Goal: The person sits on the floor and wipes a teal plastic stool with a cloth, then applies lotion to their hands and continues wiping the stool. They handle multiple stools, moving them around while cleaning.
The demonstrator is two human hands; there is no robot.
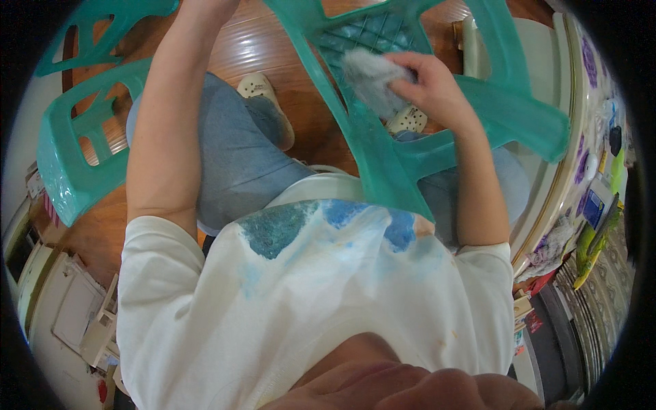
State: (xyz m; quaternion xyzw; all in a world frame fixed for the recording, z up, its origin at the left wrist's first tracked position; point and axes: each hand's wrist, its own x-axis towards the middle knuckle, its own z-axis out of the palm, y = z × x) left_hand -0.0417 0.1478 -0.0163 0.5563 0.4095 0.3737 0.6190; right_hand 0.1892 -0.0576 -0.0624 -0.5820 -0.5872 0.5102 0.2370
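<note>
My right hand [433, 84] grips a wad of grey-white cloth [371, 77] against the lattice panel of a green plastic chair [394, 159]. The chair is tipped over in front of me, one end close to my shirt and its legs spread to the right. My left forearm reaches up to the top edge of the view. Only the wrist and a small part of my left hand [218, 6] show there; the fingers are cut off, so what they touch is hidden.
More green plastic chairs [56, 148] stand at the left. A table with a flowered cover [581, 169] runs along the right, bearing packets and cloth. My feet in cream clogs [264, 89] rest on the wooden floor [307, 118]. White furniture [77, 302] is at lower left.
</note>
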